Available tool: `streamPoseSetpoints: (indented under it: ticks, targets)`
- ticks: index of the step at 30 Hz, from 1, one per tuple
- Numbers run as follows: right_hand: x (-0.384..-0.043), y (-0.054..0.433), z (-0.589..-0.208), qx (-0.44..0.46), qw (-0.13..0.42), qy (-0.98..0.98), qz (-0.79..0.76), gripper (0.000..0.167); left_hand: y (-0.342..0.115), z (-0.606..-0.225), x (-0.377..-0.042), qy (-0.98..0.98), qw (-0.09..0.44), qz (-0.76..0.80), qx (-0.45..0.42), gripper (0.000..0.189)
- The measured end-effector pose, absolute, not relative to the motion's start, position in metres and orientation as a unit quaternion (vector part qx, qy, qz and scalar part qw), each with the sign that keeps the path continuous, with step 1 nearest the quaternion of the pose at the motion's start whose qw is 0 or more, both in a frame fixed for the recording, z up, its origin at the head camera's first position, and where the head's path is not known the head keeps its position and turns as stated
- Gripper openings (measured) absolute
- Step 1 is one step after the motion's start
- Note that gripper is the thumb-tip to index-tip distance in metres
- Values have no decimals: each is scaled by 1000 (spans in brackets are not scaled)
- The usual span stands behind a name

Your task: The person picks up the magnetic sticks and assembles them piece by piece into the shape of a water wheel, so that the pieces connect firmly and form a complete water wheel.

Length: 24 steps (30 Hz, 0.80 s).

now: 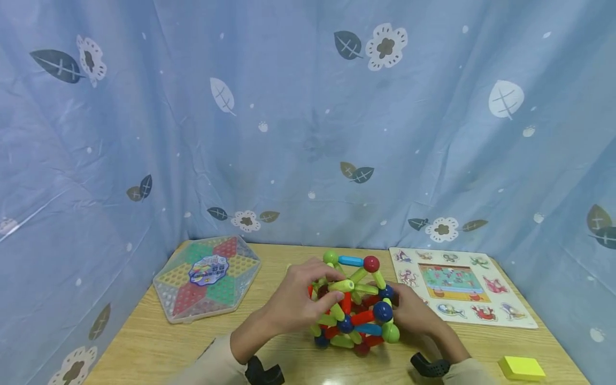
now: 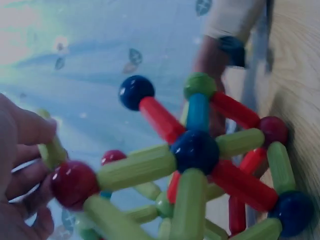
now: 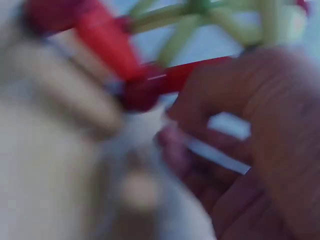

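Observation:
A structure of magnetic sticks and balls [image 1: 363,317] stands on the table, built from light-green, red and blue sticks with dark-blue, red and green balls. At its upper left, my left hand [image 1: 302,293] pinches a light-green magnetic stick [image 1: 343,285] between thumb and fingers. In the left wrist view, that stick's lower end is at a red ball [image 2: 75,185]. My right hand [image 1: 413,309] is at the structure's right side, beside a dark-blue ball [image 1: 386,292]. Its curled fingers hold the frame near a red stick [image 3: 195,74]; the fingertips are partly hidden and blurred.
A hexagonal Chinese checkers board [image 1: 208,279] under a clear cover lies at the left. A sea-animal picture board [image 1: 464,286] is at the back right. The yellow block [image 1: 522,368] sits near the front right edge. A patterned blue curtain [image 1: 308,123] hangs behind the table.

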State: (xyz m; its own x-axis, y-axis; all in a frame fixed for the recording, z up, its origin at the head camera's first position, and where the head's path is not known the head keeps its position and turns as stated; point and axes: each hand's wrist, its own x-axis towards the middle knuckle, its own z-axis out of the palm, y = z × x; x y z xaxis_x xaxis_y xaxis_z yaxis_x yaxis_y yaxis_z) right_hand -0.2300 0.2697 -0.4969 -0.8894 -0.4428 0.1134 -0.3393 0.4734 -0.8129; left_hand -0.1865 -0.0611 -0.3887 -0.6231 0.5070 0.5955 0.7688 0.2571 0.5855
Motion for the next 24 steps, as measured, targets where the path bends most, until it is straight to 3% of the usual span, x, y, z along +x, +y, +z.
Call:
streamPoseSetpoints:
  ticks: [3, 8, 12, 16, 24]
  targets:
    - [-226, 280, -470, -249, 45, 865, -433, 42, -54, -387, -182, -806, 155, -391, -417, 18]
    - [-198, 284, -416, -277, 5, 864, -421, 32, -52, -386, -177, -838, 148, -325, -412, 17]
    - [-173, 272, -390, -340, 47, 831, -438, 36, -51, -385, -177, -849, 146, -288, -420, 19]
    - [-161, 250, -381, -359, 66, 827, -427, 38, -50, -384, -177, -851, 143, -274, -424, 21]
    - [-158, 231, -385, -332, -8, 840, -430, 32, -50, -385, -180, -860, 139, -239, -429, 23]
